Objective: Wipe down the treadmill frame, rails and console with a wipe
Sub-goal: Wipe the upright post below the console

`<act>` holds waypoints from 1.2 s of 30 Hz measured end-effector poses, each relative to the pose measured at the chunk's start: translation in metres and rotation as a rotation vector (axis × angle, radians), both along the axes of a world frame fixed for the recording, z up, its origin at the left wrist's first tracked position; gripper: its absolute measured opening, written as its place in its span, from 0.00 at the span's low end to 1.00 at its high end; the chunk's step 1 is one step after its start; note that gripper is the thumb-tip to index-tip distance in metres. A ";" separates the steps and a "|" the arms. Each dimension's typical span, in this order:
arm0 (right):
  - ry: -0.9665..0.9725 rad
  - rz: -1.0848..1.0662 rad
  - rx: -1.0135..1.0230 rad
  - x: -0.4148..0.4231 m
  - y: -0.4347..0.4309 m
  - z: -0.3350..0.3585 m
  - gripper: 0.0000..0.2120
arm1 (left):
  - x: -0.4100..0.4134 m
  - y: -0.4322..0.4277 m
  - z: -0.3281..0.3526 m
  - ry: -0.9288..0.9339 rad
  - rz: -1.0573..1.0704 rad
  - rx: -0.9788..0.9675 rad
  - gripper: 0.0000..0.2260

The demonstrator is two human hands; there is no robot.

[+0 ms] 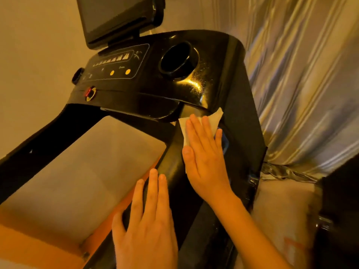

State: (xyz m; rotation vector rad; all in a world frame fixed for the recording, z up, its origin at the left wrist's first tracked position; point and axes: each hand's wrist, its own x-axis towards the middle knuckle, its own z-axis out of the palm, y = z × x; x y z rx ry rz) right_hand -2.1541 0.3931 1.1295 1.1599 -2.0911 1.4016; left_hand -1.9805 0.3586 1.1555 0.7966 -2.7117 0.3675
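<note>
A black treadmill fills the view, its console [136, 70] carrying a button panel, a round cup holder [177, 59] and a dark screen [116, 18] above. My right hand [204, 152] lies flat with straight fingers, pressing a white wipe [213, 118] against the right handrail [174, 171] just below the console. The wipe's corners stick out past my fingertips. My left hand [145, 220] rests flat, fingers straight, lower on the same rail's inner edge.
A red and yellow safety key [89, 93] sits on the console's front. The left handrail [38, 144] runs down to the left. Shiny curtains [301, 84] hang close on the right, and a dark object [340, 210] stands at the lower right.
</note>
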 end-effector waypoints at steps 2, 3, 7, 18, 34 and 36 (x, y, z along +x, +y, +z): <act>-0.082 0.035 -0.024 0.013 0.000 -0.006 0.26 | 0.000 -0.002 -0.002 -0.003 -0.016 -0.004 0.29; -0.102 0.042 -0.024 0.016 0.001 -0.008 0.26 | 0.000 -0.003 -0.003 0.000 -0.027 -0.004 0.29; -0.116 0.012 -0.016 0.007 0.000 -0.003 0.26 | -0.001 -0.005 -0.003 0.017 -0.063 -0.023 0.29; -0.226 0.011 -0.078 0.010 -0.007 0.002 0.27 | -0.003 0.000 0.000 -0.022 -0.022 -0.094 0.29; -0.335 0.083 -0.213 0.025 -0.009 -0.011 0.26 | -0.005 0.002 0.005 -0.083 -0.037 -0.150 0.30; -0.319 0.067 -0.211 0.013 -0.010 -0.007 0.26 | -0.004 0.004 0.005 -0.086 -0.027 -0.139 0.36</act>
